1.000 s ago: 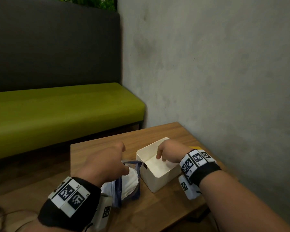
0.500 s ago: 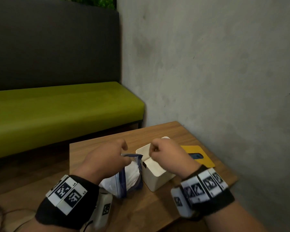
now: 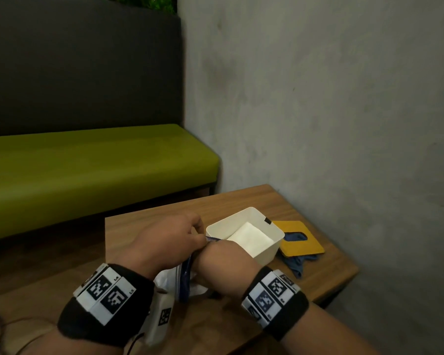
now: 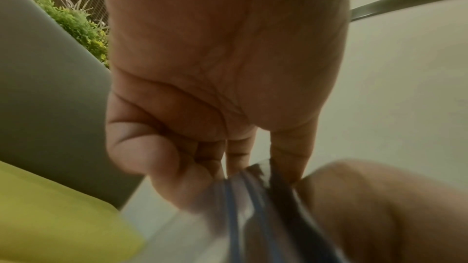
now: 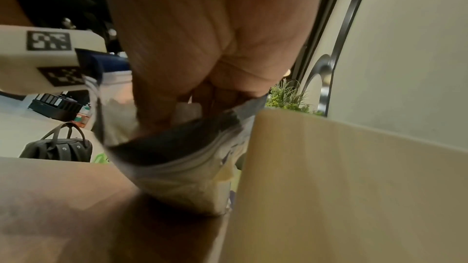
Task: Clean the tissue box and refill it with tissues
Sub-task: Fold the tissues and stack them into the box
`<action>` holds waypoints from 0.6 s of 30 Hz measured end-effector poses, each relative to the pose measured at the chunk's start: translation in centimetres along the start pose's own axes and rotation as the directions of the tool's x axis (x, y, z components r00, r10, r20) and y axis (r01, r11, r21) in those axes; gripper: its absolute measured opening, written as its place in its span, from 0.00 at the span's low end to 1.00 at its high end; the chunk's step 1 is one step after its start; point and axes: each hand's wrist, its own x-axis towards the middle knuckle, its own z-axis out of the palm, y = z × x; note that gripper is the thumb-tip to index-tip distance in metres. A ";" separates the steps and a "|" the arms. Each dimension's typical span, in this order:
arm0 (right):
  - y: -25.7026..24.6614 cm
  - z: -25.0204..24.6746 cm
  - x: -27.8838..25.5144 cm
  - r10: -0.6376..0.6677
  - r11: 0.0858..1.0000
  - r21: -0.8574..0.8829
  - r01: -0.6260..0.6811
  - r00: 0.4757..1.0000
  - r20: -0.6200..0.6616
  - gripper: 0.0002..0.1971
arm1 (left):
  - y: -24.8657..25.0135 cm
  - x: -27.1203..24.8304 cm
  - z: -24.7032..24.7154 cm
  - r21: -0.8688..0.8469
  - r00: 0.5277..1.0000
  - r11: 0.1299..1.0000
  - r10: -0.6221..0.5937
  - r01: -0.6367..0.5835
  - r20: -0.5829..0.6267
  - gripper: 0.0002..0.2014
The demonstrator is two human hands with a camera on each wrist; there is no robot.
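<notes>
A grey plaster wall (image 3: 318, 98) bounds the right side of the room. A green bench seat (image 3: 87, 162) with a dark backrest (image 3: 82, 65) stands beyond the far edge of the wooden worktop (image 3: 144, 226). The white tissue box (image 3: 267, 248) sits open-topped toward the worktop's right edge, with white tissues (image 3: 250, 238) inside. A yellow lid (image 3: 303, 239) lies beside it, nearer the right edge, over a blue cloth (image 3: 296, 263). The tissue bag (image 3: 183, 278) stands just left of the box. The left hand (image 3: 164, 242) pinches the bag's rim. The right hand (image 3: 222, 262) reaches into the bag opening; its grip cannot be determined.
</notes>
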 end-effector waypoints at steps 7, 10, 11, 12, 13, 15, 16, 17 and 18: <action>1.7 -1.1 -0.4 0.126 0.934 0.354 -0.036 0.963 -0.236 0.11 | -0.7 -0.2 -0.6 0.000 1.000 1.000 -0.010 0.010 -0.021 0.28; 2.8 -1.9 -1.0 0.256 0.777 0.628 -0.043 0.933 -0.253 0.06 | -1.6 -0.4 -1.4 -0.014 0.995 0.998 0.056 -0.055 0.087 0.54; 3.2 -2.0 -1.0 0.287 0.742 0.667 -0.065 0.930 -0.229 0.04 | -1.7 -0.5 -1.6 -0.011 0.991 0.998 0.069 -0.068 0.119 0.56; 3.4 -2.0 -0.9 0.312 0.721 0.689 -0.081 0.925 -0.217 0.02 | -1.6 -0.7 -1.7 0.008 0.988 0.997 0.078 -0.080 0.133 0.55; 3.6 -1.9 -0.9 0.334 0.704 0.705 -0.087 0.916 -0.221 0.03 | -1.7 -0.7 -1.7 0.042 0.988 0.995 0.081 -0.087 0.133 0.53; 4.0 -1.6 -0.9 0.367 0.680 0.729 -0.074 0.895 -0.252 0.08 | -1.9 -0.6 -1.5 0.080 0.989 0.992 0.091 -0.101 0.113 0.47; 4.2 -1.3 -1.1 0.377 0.669 0.741 -0.058 0.886 -0.271 0.10 | -2.1 -0.5 -1.4 0.077 0.990 0.992 0.094 -0.103 0.106 0.45; 4.2 -1.1 -1.3 0.393 0.638 0.769 -0.040 0.876 -0.280 0.11 | -2.3 -0.5 -1.3 0.072 0.990 0.992 0.095 -0.103 0.107 0.45; 4.3 -0.9 -1.6 0.417 0.585 0.811 -0.015 0.863 -0.284 0.11 | -2.5 -0.4 -1.2 0.075 0.989 0.992 0.092 -0.100 0.112 0.47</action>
